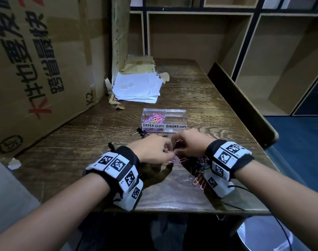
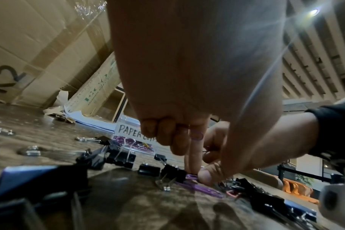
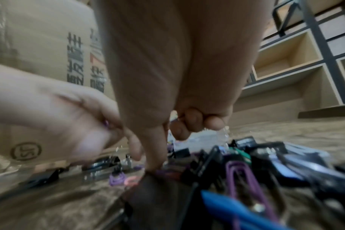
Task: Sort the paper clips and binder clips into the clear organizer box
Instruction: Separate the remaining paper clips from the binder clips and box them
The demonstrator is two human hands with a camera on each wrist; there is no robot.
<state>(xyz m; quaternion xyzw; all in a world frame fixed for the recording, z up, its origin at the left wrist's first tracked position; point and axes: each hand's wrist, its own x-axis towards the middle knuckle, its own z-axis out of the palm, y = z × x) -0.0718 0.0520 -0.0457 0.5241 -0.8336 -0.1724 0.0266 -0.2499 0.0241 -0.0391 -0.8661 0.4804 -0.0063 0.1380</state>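
Both hands meet low over the clip pile near the tabletop's front edge. The left hand (image 2: 187, 140) pinches a purple paper clip (image 2: 191, 177); the right hand's (image 1: 189, 142) fingers are curled, its hold unclear. The organizer box (image 1: 164, 120) stands just behind.

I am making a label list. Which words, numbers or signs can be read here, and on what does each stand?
"PAPER CLIPS": left label of the organizer.
"BINDER CLIPS": right label.
"K2": carton.
"JS" in a circle: carton corner.
Large Chinese print on the carton: I cannot read it reliably.
Wristband squares: codes, not text.
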